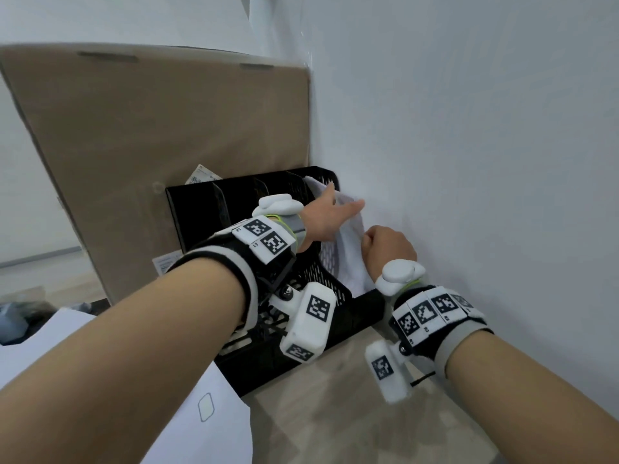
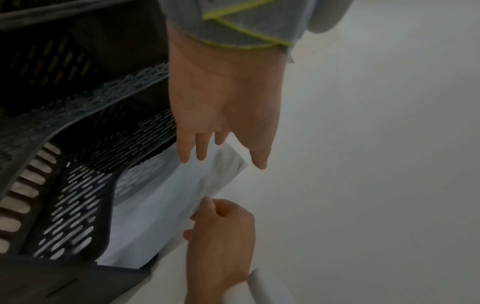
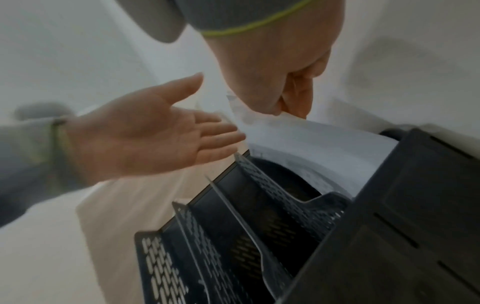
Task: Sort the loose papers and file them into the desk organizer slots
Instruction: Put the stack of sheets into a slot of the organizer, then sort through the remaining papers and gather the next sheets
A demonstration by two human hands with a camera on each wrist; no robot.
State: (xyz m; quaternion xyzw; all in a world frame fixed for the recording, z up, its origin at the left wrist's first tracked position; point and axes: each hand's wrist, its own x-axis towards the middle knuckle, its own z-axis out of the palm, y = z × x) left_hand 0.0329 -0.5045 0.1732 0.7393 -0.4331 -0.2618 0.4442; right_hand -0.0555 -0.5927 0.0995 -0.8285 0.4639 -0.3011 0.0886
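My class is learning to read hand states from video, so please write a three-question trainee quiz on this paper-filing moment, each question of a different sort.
1. True or false: the left hand is curled round the white papers.
2. Which hand pinches the papers? A) left B) right C) both
3. Fill in: the papers stand in the slot of the black organizer nearest the ____.

Key: 1 false, its fingers are straight. 2 B, the right hand. 3 wall.
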